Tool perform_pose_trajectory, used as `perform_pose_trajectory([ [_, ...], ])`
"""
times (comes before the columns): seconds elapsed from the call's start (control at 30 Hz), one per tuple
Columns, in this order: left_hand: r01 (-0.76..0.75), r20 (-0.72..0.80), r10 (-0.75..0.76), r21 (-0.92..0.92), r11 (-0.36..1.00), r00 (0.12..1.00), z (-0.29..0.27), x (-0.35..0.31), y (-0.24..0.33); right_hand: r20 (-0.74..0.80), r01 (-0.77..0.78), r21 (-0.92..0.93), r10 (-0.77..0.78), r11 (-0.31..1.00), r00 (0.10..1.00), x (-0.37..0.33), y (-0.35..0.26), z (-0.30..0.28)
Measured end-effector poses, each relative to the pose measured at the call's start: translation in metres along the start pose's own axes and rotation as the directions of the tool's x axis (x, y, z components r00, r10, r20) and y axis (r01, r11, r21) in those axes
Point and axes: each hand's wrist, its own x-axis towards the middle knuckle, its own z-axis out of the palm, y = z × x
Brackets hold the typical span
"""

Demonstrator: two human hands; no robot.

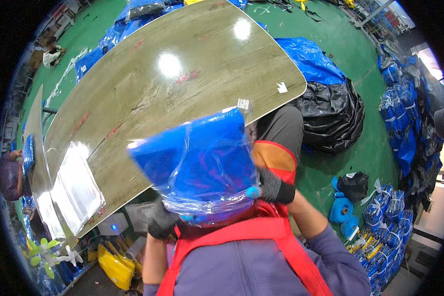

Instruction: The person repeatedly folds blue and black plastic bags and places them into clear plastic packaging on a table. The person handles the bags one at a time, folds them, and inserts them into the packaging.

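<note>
A folded blue plastic sheet (202,153) sits inside a clear plastic bag (209,203), held up in front of my chest and over the table's near edge. My left hand (163,220), in a dark glove with a light blue fingertip, is closed on the bag's lower left corner. At the lower right corner, my right hand (276,186) grips the bag, its blue-tipped thumb pressed against the plastic. The bag's crumpled near end stretches between both hands. Some fingers are hidden behind it, and its left edge is blurred.
A wood-patterned table (148,106) spreads ahead. Flat clear bags (77,190) lie at its left. A black bundle (330,116) stands right of it. Tied blue bundles (387,217) and blue rolls (341,212) sit on the right. Another person (11,172) works at far left.
</note>
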Motion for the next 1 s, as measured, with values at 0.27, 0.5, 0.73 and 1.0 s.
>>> perform_pose_trajectory([
  [0.27,-0.481,0.282,0.751,0.875,0.055,0.598,-0.031,0.077,0.068,-0.137,0.151,-0.112,-0.166,0.982,0.976,0.107,-0.059,-0.059],
  [0.5,-0.425,-0.262,0.347,-0.365,0.828,0.901,-0.027,0.098,0.062,-0.234,0.221,-0.313,-0.301,0.924,0.924,0.096,-0.07,-0.029],
  [0.73,-0.31,-0.473,0.14,-0.304,0.901,0.87,-0.006,0.092,0.041,-0.352,0.154,-0.225,-0.228,0.962,0.908,0.072,-0.044,-0.014],
  [1.0,-0.448,-0.309,0.419,-0.025,0.894,0.854,-0.009,0.07,-0.01,-0.298,0.112,-0.596,-0.349,0.795,0.889,0.061,-0.031,-0.034],
])
